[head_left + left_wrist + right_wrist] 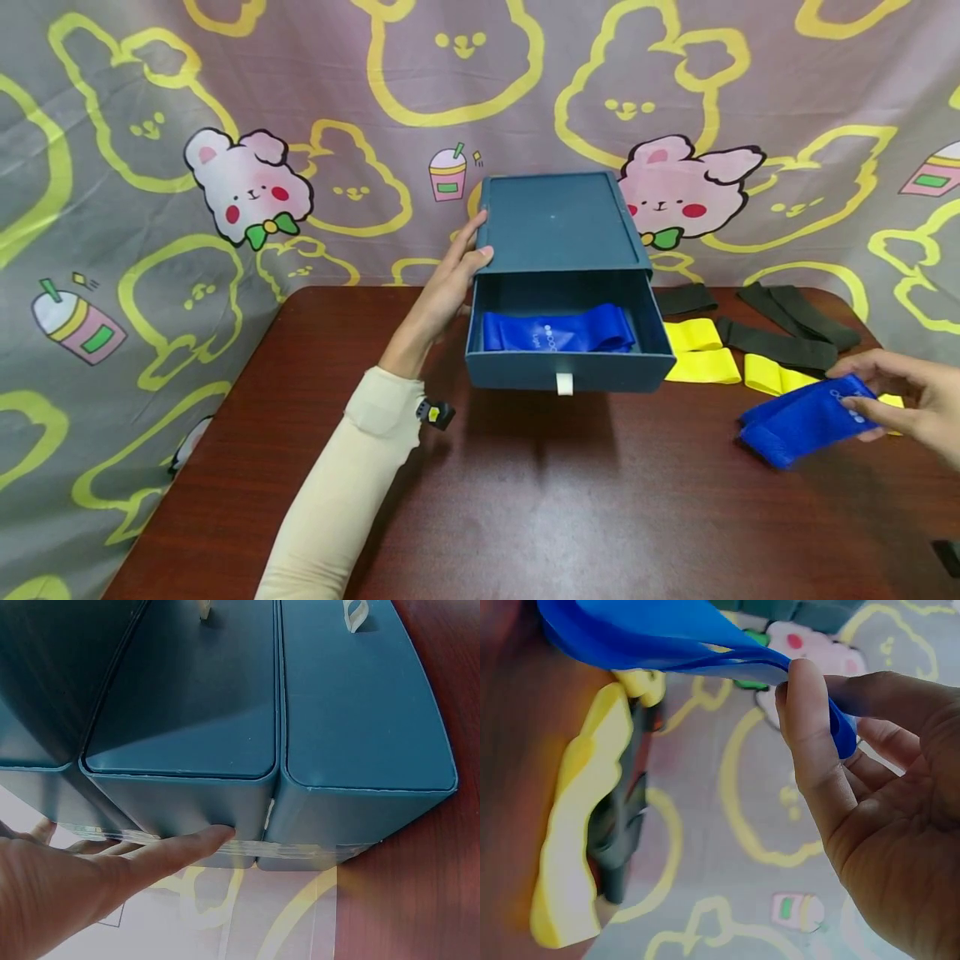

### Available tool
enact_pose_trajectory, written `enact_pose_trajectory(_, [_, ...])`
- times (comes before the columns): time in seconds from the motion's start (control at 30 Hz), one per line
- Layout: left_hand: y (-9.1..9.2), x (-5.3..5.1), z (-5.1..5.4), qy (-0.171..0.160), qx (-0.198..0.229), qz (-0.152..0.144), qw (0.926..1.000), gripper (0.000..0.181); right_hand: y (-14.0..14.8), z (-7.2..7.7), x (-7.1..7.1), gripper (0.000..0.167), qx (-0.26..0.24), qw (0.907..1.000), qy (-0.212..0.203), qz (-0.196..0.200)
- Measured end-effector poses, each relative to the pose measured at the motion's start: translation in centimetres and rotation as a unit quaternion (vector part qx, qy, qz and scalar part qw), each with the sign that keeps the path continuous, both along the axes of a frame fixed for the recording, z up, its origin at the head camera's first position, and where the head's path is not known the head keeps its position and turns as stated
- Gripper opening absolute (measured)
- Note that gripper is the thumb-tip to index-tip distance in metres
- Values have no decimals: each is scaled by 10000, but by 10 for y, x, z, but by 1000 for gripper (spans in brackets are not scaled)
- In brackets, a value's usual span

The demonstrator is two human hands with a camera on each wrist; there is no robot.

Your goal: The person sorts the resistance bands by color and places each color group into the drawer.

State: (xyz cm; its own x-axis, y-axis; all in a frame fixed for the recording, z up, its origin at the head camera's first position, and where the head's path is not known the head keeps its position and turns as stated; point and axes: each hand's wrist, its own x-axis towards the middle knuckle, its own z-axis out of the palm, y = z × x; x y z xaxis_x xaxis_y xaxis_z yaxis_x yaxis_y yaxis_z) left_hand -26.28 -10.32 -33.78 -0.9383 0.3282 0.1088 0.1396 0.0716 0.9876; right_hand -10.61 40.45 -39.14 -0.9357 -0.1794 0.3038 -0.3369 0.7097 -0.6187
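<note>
A dark blue-green drawer unit (558, 221) stands near the back of the table, its top drawer (510, 372) pulled out. Inside that drawer lies a folded blue resistance band (517, 332) with white print. My left hand (446, 287) rests against the unit's left side, thumb at the top edge; in the left wrist view its extended thumb (187, 846) lies along the unit's side. Out to the right, my right hand (907, 396) pinches another folded blue resistance band (802, 423) between thumb and fingers, above the table. The right wrist view shows this band's (652, 634) looped layers.
Right of the unit lie several yellow bands (701, 367) and black bands (780, 343) on the brown table (540, 500). Closed lower drawers (360, 712) with fabric pull tabs show in the left wrist view. A patterned curtain (337, 75) hangs behind.
</note>
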Motion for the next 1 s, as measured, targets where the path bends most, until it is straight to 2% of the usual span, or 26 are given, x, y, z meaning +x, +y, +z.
enact_pose_trajectory(0.27, [0, -1, 0, 10, -20, -21, 10000, 59, -21, 31, -3, 55, -297, 9992, 169, 221])
enact_pose_trajectory(0.5, [1, -1, 0, 76, -52, -44, 9999, 60, -39, 61, -13, 63, -813, 9959, 298, 273])
enact_pose_trajectory(0.7, [1, 0, -1, 68, -86, -15, 9999, 60, -55, 91, -24, 63, -1056, 9930, 421, 315])
enact_pose_trajectory(1.0, [0, 1, -2, -26, -85, 19, 10000, 60, -73, 139, -45, 56, -906, 9924, 777, 299])
